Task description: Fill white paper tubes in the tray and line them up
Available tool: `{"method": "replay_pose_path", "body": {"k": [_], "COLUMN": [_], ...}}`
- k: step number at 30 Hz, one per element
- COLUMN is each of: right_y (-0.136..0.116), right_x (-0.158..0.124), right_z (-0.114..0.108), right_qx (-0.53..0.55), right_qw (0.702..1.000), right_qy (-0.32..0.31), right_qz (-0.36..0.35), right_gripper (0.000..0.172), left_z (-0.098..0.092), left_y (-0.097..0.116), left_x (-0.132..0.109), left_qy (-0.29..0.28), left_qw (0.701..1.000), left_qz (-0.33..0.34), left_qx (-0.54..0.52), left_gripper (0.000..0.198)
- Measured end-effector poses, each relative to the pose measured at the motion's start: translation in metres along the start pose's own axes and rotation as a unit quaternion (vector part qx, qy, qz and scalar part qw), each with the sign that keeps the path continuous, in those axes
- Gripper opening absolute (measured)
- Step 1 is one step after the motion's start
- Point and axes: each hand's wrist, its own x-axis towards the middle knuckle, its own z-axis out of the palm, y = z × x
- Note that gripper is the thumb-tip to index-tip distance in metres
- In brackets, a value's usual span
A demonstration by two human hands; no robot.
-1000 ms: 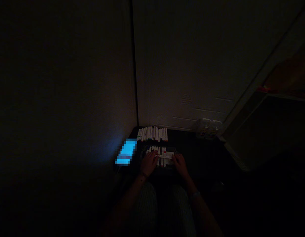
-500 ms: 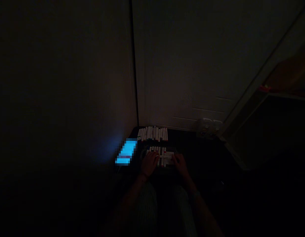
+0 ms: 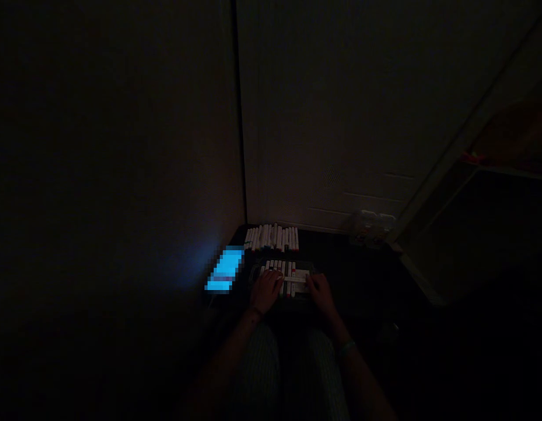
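In dim light, a white marker (image 3: 296, 279) lies crosswise between my two hands. The fingers of my left hand (image 3: 266, 289) are closed at its left end. Its right end is pinched by my right hand (image 3: 321, 292). Below the marker stands a case with a row of white markers (image 3: 289, 291), some with dark or red bands. A pale patch, perhaps the case's bottom or a label, shows at the right of that row. My left hand covers part of the row.
Behind the case, a second row of white markers (image 3: 273, 238) lies near the wall. A glowing, blurred screen (image 3: 225, 270) is at the left of the dark table (image 3: 362, 280). Clear containers (image 3: 373, 227) stand at the back right. Walls close off the left and the back.
Both hands and the marker between them stay almost in place. The picture's brightness has shifted slightly.
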Motion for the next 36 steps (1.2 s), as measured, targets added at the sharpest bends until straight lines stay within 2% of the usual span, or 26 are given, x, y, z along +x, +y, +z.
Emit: {"method": "replay_pose_path", "body": {"k": [15, 23, 28, 36], "right_y": [0.000, 0.009, 0.005, -0.005], "right_x": [0.000, 0.001, 0.001, -0.001], "right_z": [-0.001, 0.006, 0.003, 0.000], "right_qx": [0.020, 0.010, 0.009, -0.003], "right_qw": [1.000, 1.000, 1.000, 0.999], "right_qy": [-0.005, -0.002, -0.016, -0.031], "right_qz": [0.007, 0.017, 0.017, -0.023], "right_gripper": [0.028, 0.029, 0.027, 0.024], "left_z": [-0.003, -0.001, -0.001, 0.000], "left_y": [0.002, -0.003, -0.002, -0.007], "left_x": [0.000, -0.002, -0.003, -0.004], "left_qy": [0.006, 0.007, 0.007, 0.005], "left_qw": [1.000, 0.996, 0.992, 0.989], "left_qz": [-0.002, -0.018, -0.036, -0.044], "left_qx": [-0.021, -0.086, -0.123, -0.141], "left_gripper": [0.020, 0.020, 0.020, 0.022]}}
